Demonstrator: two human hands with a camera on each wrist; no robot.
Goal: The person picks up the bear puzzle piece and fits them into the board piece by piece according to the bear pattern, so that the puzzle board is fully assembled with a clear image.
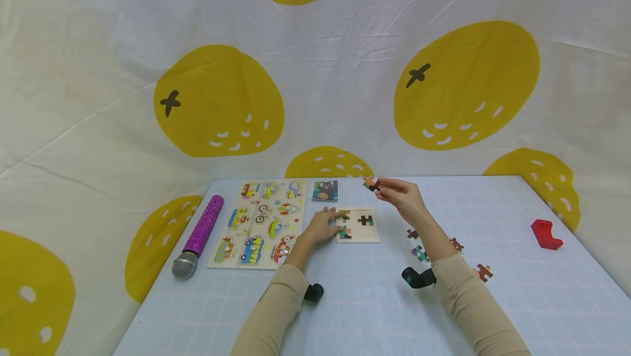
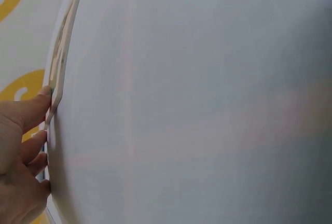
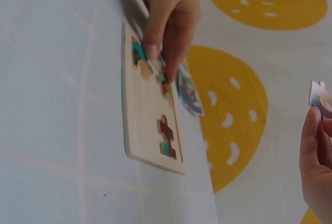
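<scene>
My right hand [image 1: 404, 198] pinches a jigsaw piece [image 1: 370, 183] between thumb and fingertips, raised above the back of the table. Below and to its left lies a square wooden puzzle tray [image 1: 359, 238] with a few pieces set in it, among them a dark piece [image 3: 166, 137]. My left hand [image 1: 321, 225] rests at the tray's left edge, fingers extended; thumb and a finger touch the pieces there in the right wrist view. The left wrist view shows the thumb [image 2: 39, 107] at the tray's edge. A small bear picture card [image 1: 325, 190] lies behind the tray.
Several loose jigsaw pieces [image 1: 420, 253] lie around my right forearm. At the left are a vehicle peg puzzle board [image 1: 252, 219] and a purple glitter microphone [image 1: 203, 230]. A red block with a curved notch [image 1: 545, 234] sits far right.
</scene>
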